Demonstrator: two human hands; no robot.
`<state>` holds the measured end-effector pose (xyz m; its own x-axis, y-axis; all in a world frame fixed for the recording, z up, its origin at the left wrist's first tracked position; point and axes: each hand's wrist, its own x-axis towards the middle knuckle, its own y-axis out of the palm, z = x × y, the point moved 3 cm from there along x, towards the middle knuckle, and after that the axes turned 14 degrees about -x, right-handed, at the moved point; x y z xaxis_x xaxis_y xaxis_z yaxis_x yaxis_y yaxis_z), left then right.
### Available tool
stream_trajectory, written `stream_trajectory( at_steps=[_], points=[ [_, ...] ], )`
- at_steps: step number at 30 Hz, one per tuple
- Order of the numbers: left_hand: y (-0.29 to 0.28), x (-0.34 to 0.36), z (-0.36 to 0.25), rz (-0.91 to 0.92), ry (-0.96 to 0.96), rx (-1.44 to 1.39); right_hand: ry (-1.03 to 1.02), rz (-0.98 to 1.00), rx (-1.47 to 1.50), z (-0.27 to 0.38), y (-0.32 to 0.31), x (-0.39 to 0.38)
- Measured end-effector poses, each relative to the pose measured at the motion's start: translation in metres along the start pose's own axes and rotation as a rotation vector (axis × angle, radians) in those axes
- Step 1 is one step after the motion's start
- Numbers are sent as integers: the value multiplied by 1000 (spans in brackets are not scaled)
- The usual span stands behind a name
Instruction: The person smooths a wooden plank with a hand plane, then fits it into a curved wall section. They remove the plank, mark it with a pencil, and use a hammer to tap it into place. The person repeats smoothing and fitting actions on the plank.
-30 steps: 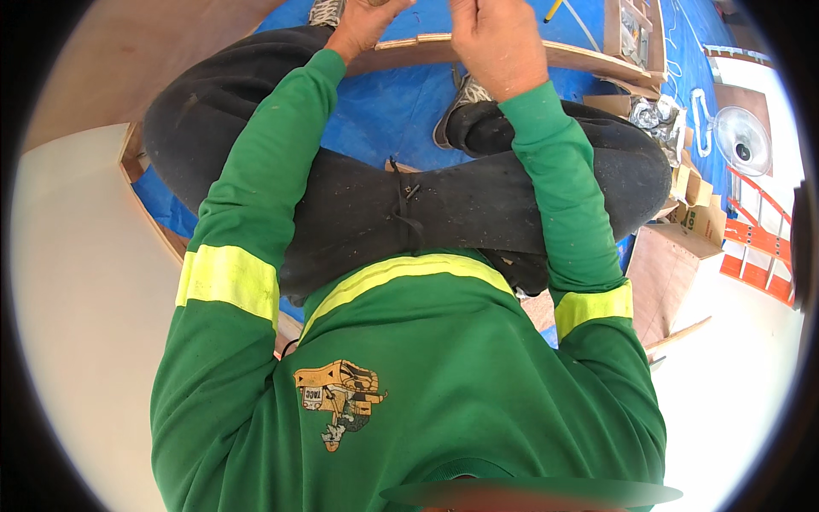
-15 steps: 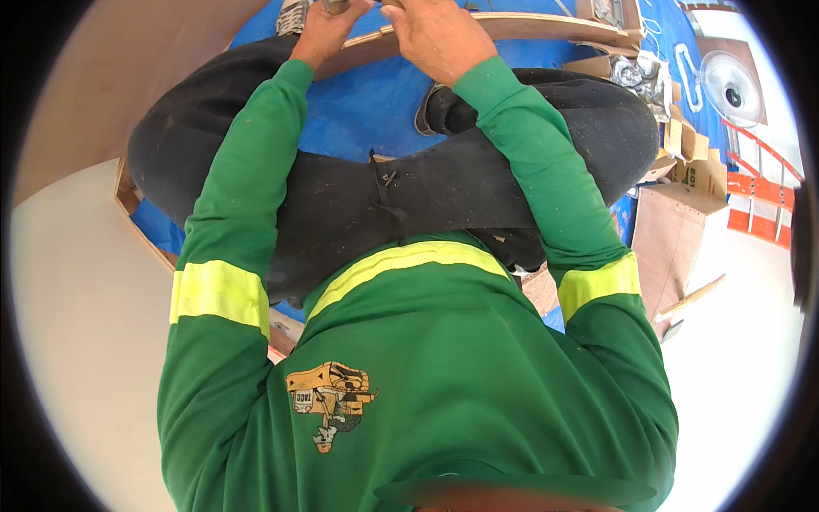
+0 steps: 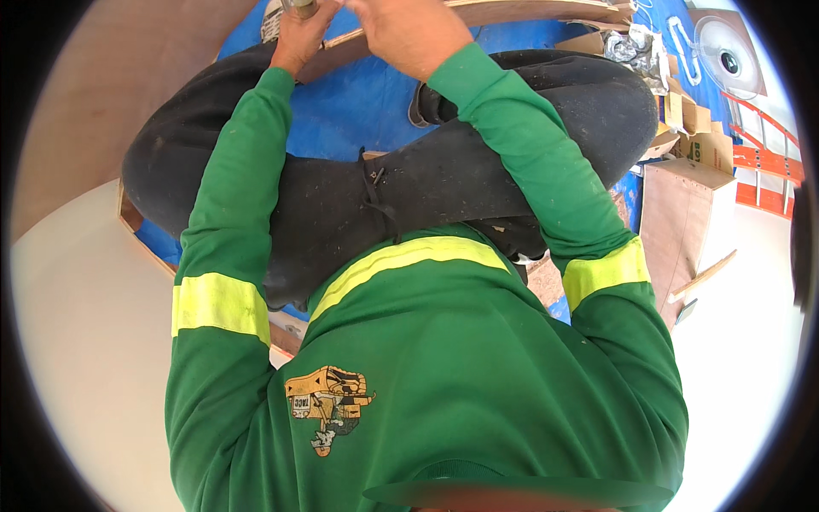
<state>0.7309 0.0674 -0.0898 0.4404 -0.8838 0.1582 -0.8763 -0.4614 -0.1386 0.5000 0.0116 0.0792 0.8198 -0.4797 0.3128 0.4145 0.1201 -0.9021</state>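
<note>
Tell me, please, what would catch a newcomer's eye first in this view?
The bright green shirt with yellow reflective bands fills the lower middle, above crossed legs in dark trousers. At the top edge, the left hand and right hand meet at a curved wooden strip over a blue tarp. A white fan sits at the upper right.

A pale floor (image 3: 77, 341) carries everything here. A blue tarp (image 3: 358, 102) is spread over it, and a thin wooden strip (image 3: 512, 13) lies across the tarp's far part. To the right, a brown plywood board (image 3: 674, 213) lies flat beside the tarp, with cardboard boxes (image 3: 691, 128) just beyond it and what seems to be crumpled plastic wrap (image 3: 636, 47) near them. A slim wooden stick (image 3: 704, 275) lies on the floor off the board's edge.
</note>
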Motion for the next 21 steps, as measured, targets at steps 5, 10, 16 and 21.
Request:
stream_trajectory(
  at_steps=[5, 10, 16, 21],
  points=[
    [0, -3, -9, -59, 22, -67, 42, -2, -73, 7, -2, -2],
    [9, -12, -31, -45, 106, -67, 12, 87, -101, 14, -1, 0],
    [10, -14, -39, -66, -58, -90, 40, 134, -58, 12, 0, -1],
    [9, -16, -27, -65, -58, -84, 39, 109, -98, 8, 5, -2]
  ],
)
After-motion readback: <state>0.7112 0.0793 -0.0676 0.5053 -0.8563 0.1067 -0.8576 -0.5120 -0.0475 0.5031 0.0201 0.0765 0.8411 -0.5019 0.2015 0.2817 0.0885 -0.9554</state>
